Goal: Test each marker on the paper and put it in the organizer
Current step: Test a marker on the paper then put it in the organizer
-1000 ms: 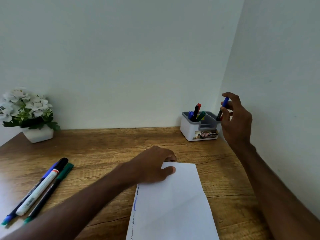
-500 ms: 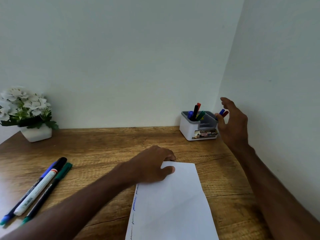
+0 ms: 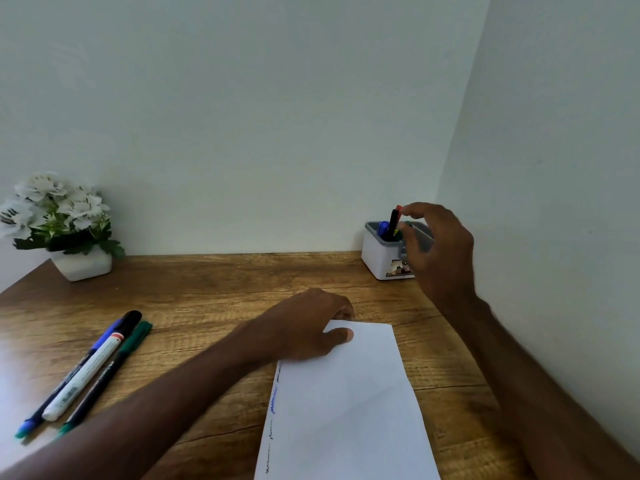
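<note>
The right hand (image 3: 438,249) hangs just in front of the white plastic organizer with a grey insert (image 3: 381,261). Its fingers (image 3: 417,210) are loosely curled and spread, with a clear gap to the thumb and nothing in it. The index fingertip is close to the red tip of a black marker (image 3: 393,225), which stands upright in the organizer's left compartment beside a blue-capped marker (image 3: 382,229). The hand is blurred and covers the organizer's right part. The organizer sits in the far right corner of the brown wooden table (image 3: 207,292), near both walls.

The left hand (image 3: 308,327) pins the far left corner of the white sheet of paper (image 3: 346,403). The thumb lies flat on top and the other fingers are curled over the far edge. The sheet runs from there to the near edge of the view, with small scribbles (image 3: 274,400) in blue and dark ink down its left margin and the rest unmarked.

Well to the left, three markers lie side by side on the wood, slanting away: a blue marker (image 3: 106,337), a white-barrelled marker with a black cap (image 3: 86,379) and a green marker (image 3: 136,341). Bare wood lies between them and the sheet, crossed by the left forearm. A white pot of white flowers (image 3: 83,266) stands at the far left, against the wall.
</note>
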Available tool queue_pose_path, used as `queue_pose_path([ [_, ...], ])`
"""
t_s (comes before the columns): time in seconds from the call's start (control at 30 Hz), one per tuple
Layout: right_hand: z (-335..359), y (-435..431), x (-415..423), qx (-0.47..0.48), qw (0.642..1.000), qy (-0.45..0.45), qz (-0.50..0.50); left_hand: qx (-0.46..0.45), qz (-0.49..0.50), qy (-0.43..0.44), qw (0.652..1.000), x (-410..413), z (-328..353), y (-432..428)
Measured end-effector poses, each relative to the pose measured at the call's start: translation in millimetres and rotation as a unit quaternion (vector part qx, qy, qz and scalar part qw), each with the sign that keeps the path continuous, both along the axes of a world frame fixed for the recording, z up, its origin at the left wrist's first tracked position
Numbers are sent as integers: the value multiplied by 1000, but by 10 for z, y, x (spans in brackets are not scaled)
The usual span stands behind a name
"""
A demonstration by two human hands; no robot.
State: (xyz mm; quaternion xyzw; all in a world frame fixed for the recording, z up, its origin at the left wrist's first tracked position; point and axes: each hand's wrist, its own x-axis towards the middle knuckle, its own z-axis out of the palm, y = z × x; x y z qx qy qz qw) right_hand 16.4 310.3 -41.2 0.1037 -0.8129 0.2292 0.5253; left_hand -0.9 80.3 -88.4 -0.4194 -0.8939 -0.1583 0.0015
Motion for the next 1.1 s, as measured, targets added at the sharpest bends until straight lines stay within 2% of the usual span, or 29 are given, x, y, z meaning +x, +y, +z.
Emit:
queue_pose_path([
  [0.17,-48,-448,106,50,996,5,69,47,32,45,997,3,78,-82],
  [0.37,-146,-943,217,158,977,-18,140,89,96,108,985,38,250,-577],
  [0.57,-228,-1312,359,192,951,-54,236,164,202,146,955,43,177,-1348],
  [0.93,-266,-1739,495,243,906,-149,314,200,273,139,931,30,127,-2056],
  [1.1,-236,-2032,532,275,868,-215,353,230,302,135,915,-77,146,-2243],
])
